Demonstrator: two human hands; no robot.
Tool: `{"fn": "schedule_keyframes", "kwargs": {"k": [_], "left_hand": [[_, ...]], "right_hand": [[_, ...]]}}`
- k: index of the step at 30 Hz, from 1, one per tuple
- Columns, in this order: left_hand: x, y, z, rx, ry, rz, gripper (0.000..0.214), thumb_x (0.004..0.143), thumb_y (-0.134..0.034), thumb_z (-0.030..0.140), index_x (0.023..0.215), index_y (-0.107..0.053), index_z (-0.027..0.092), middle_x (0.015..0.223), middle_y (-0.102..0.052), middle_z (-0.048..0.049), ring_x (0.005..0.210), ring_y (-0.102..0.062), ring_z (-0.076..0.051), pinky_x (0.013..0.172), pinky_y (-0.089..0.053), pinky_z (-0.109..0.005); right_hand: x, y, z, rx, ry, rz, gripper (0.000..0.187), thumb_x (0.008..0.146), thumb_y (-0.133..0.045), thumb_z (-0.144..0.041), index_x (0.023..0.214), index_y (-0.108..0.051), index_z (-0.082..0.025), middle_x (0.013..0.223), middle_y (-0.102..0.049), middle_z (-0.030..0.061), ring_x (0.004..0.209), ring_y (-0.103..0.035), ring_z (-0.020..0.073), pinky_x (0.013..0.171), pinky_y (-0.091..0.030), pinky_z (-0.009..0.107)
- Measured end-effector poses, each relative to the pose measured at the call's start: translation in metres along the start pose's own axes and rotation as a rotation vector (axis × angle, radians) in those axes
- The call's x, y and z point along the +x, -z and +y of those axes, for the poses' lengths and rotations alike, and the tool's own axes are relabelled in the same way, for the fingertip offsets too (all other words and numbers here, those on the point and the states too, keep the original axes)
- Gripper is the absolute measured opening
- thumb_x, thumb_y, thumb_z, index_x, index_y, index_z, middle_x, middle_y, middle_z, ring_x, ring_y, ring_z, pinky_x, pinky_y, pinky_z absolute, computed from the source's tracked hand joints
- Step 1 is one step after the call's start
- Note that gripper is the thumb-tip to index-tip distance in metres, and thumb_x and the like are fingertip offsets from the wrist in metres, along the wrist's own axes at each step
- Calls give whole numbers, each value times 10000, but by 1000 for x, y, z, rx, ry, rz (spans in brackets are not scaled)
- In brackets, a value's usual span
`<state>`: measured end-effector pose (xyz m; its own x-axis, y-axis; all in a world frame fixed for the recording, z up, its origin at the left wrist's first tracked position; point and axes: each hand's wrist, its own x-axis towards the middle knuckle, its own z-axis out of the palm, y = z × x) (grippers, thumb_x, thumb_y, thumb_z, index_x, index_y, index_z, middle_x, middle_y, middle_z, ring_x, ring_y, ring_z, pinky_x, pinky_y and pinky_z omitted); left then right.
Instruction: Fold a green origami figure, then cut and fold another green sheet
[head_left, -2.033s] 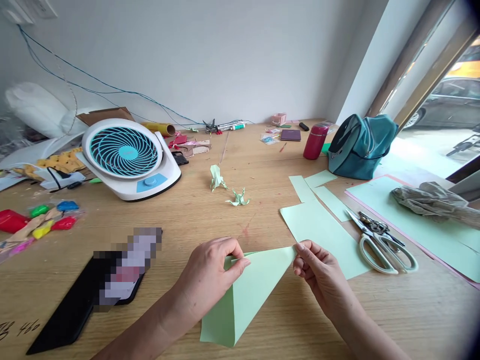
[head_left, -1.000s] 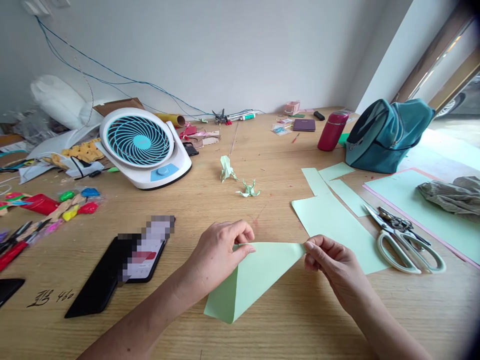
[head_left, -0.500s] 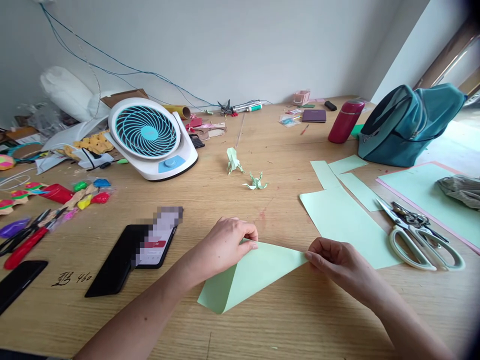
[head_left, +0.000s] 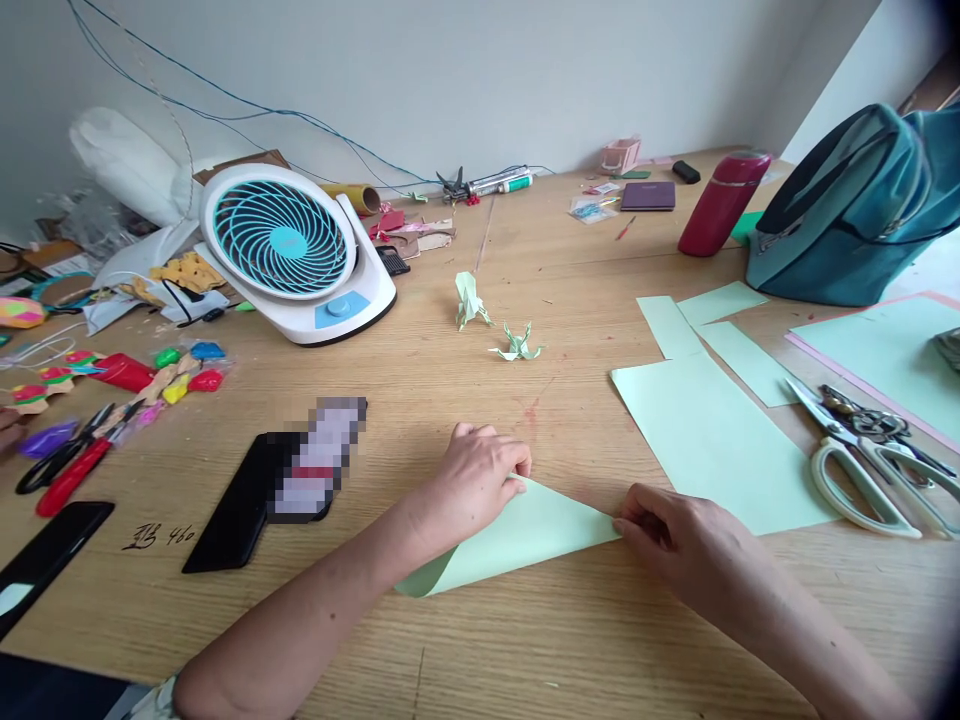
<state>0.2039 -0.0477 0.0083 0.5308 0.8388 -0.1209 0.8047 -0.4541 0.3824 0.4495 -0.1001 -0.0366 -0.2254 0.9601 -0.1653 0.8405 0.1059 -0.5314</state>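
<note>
A light green sheet of paper (head_left: 536,530) lies between my hands, folded over, with a curled fold at its left end. My left hand (head_left: 480,485) pinches its far upper edge between thumb and fingers. At the pointed right corner, the thumb and fingers of my right hand (head_left: 664,525) are closed on the paper. Beyond my hands stand two small folded green paper figures, one upright (head_left: 469,300) and one low and spread (head_left: 517,343). To the right lie a larger green sheet (head_left: 720,440) and several cut strips (head_left: 746,360).
White-handled scissors (head_left: 862,480) and keys (head_left: 870,415) rest at the right, near a red bottle (head_left: 724,203) and a teal bag (head_left: 847,230). A fan (head_left: 289,245) stands back left. Phones (head_left: 240,505), red-handled scissors (head_left: 75,475) and clay packets (head_left: 176,385) lie on the left.
The view has shifted a little. The paper's near left fold has curled and the sheet looks narrower, lying lower toward the table. Both hands keep their grip on it.
</note>
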Motion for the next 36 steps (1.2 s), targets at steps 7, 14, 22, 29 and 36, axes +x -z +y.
{"fn": "schedule_keyframes", "kwargs": {"k": [7,14,22,29,36], "left_hand": [[-3,-11,-6,59,-124,-22,135,904,-562,77,920,-645,183,947,-613,-15,881,-593,-148,762,-439,-268],[-33,-7,12,167,-187,-44,234,959,-551,347,1023,-674,159,1113,-657,-66,1010,-613,-205,873,-509,-326],[-59,-31,32,375,-183,-27,639,907,-538,562,1418,-463,187,1492,-464,-105,1318,-455,-315,1052,-468,-460],[-60,-38,32,449,-175,-84,588,962,-522,427,1458,-409,133,1496,-457,-143,1391,-410,-303,1110,-437,-459],[-62,-43,31,428,-153,-43,560,980,-502,362,1476,-380,132,1503,-445,-169,1414,-389,-326,1064,-490,-469]], "right_hand": [[-2,3,-5,-95,-21,-54,180,852,-460,-279,678,-478,-238,593,-567,-25,530,-489,146,523,-317,256],[-1,2,-2,-139,-8,-79,175,873,-452,-277,715,-517,-236,603,-581,-27,543,-519,143,530,-329,253],[-2,0,1,-139,-3,-73,207,887,-442,-313,720,-536,-235,600,-582,-37,537,-532,134,535,-353,253],[-3,1,1,-137,4,-69,245,885,-439,-360,684,-498,-233,590,-557,-39,529,-520,133,525,-352,254],[-3,0,1,-141,-6,-67,233,882,-436,-364,697,-502,-238,590,-556,-40,520,-518,130,518,-356,251]]}}
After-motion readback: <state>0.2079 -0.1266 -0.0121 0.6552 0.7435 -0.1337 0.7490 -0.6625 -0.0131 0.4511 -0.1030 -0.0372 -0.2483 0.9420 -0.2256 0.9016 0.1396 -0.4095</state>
